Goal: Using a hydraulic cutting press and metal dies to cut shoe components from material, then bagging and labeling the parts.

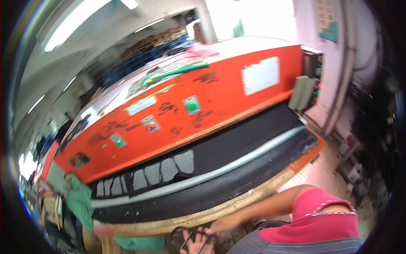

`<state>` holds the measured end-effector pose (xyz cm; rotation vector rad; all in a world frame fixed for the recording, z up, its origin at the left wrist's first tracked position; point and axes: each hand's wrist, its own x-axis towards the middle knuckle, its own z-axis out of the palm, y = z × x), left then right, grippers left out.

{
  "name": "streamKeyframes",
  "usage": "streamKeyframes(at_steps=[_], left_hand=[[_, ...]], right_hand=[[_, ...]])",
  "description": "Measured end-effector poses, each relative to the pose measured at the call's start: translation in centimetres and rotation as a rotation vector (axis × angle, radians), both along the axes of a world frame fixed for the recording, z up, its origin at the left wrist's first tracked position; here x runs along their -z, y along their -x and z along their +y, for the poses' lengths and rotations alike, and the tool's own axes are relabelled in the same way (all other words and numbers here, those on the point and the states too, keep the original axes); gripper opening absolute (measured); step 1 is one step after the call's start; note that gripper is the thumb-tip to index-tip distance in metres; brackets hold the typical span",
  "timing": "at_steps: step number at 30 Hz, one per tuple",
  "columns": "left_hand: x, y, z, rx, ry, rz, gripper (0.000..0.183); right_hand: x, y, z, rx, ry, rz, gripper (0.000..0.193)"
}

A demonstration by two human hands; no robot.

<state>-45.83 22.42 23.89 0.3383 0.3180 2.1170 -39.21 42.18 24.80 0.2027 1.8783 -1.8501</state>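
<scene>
Low in the view, my left hand is cut off by the lower edge, its fingers partly spread. A thin black thing with two loops, like scissor handles, lies across those fingers; I see no blades. My right arm, in a pink sleeve, reaches in from the right. My right hand is beside the left one, with its fingertips close to the black loops. Blur hides whether these fingers grip anything. Beyond both hands runs the rounded, worn front edge of a long machine bed.
Black sheet material covers the bed, with several grey cut pieces at its left and a pale strip along it. Behind stands an orange machine with buttons. Green cloth hangs at the left end.
</scene>
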Motion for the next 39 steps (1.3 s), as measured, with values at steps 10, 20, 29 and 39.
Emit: streamKeyframes(at_steps=[10,20,29,39], left_hand=[[3.4,-4.5,3.6,-0.113,-0.081,-0.182,0.08],[4.4,-7.6,-5.2,-0.644,-0.064,-0.324,0.078],[4.4,-4.4,-7.4,-0.677,-0.051,-0.307,0.074],[1.0,8.9,6.1,-0.128,-0.087,-0.091,0.078]], right_hand=[[-21.9,13.6,17.9,0.132,-1.151,1.141,0.067],[-30.2,35.0,21.1,0.43,-1.791,0.986,0.087],[-31.7,38.3,21.9,0.322,-1.911,1.04,0.043],[-15.9,13.0,12.4,0.522,-0.521,0.752,0.028]])
